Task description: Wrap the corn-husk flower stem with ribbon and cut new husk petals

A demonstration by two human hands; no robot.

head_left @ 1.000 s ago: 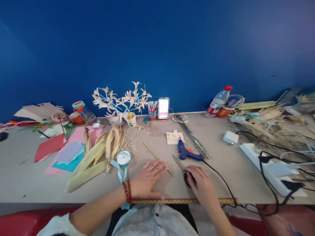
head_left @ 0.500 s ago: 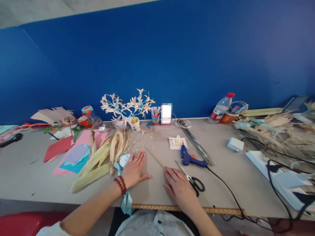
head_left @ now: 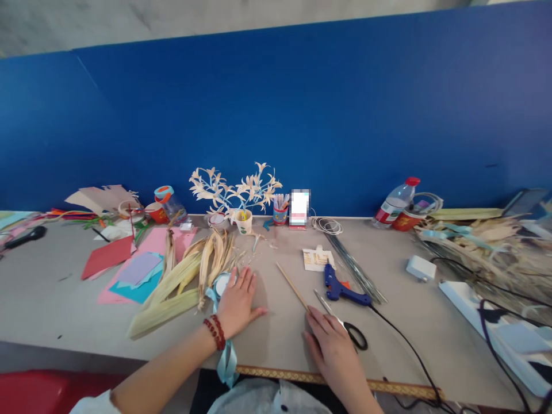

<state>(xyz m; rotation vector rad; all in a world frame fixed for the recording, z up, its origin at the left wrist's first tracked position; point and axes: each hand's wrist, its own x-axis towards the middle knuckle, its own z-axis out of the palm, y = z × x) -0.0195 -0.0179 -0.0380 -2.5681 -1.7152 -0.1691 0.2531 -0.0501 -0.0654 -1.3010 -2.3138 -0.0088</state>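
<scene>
My left hand (head_left: 238, 303) lies flat and open on the grey table (head_left: 276, 328), fingertips over a light blue ribbon spool (head_left: 221, 283) beside a heap of dried corn husks (head_left: 185, 276). A red bead bracelet (head_left: 214, 333) sits on that wrist. My right hand (head_left: 330, 345) rests palm down, fingers stretched out, at the near end of a thin wooden stick (head_left: 292, 286). Black-handled scissors (head_left: 350, 332) lie just right of it, partly under the fingers.
A blue glue gun (head_left: 344, 290) with a black cord, a bundle of wires (head_left: 356, 267) and a small card (head_left: 317, 259) lie beyond the scissors. Coloured paper sheets (head_left: 129, 264) are at left, a husk-flower arrangement (head_left: 235, 192), bottle (head_left: 394, 201) and power strip (head_left: 487, 316) farther off.
My right hand left the scissors' handles and slid left to the stick's end. My left hand moved left onto the ribbon spool. The view tilted upward.
</scene>
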